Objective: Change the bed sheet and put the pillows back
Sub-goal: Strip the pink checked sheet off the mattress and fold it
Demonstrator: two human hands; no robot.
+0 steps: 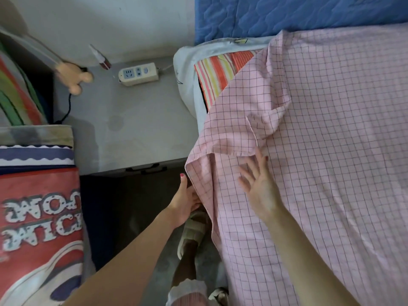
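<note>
Fingers of the left hand (184,200) vanish behind the pink checked sheet (331,140) edge, grip unclear; right hand (260,186) lies spread flat just beside its folded-back corner.

The only lettering that can be read stands on the red printed fabric (39,217) well to the left of the left hand (184,200): white dotted capitals in two rows, upside down to the camera, cut off at the fabric's right edge. The upper row reads roughly "MOU" when turned, the lower "MICK", though the last letters cannot be told for sure. The power strip (138,74) far beyond both hands carries no legible marking
</note>
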